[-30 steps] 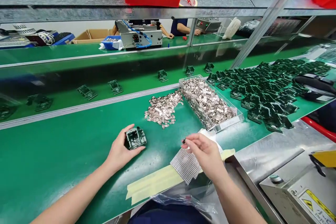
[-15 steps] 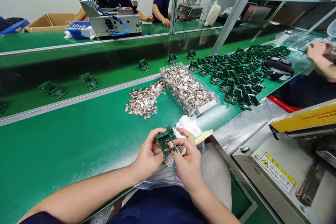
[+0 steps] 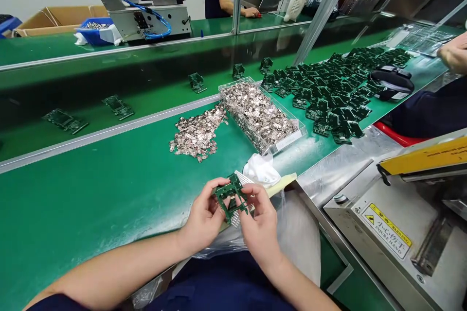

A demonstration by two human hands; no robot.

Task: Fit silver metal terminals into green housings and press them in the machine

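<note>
A green circuit board frame is held between my two hands above the bench's front edge. My left hand grips its left side, with the thumb at the opening. On the right side, my right hand has thumb and fingers pressed on the board. A white ribbed piece shows behind and below the board. Beyond my hands lie a loose pile of small metal parts and a clear box filled with similar parts.
Many green boards cover the bench at right, beside a black pouch. A white cloth lies near my right hand. A machine with a warning label stands at right. People work opposite and at far right.
The view has shifted slightly. My right thumb and fingers have moved on the board, and my left thumb is now at its opening. Across the bench, a person's hand has moved right.
</note>
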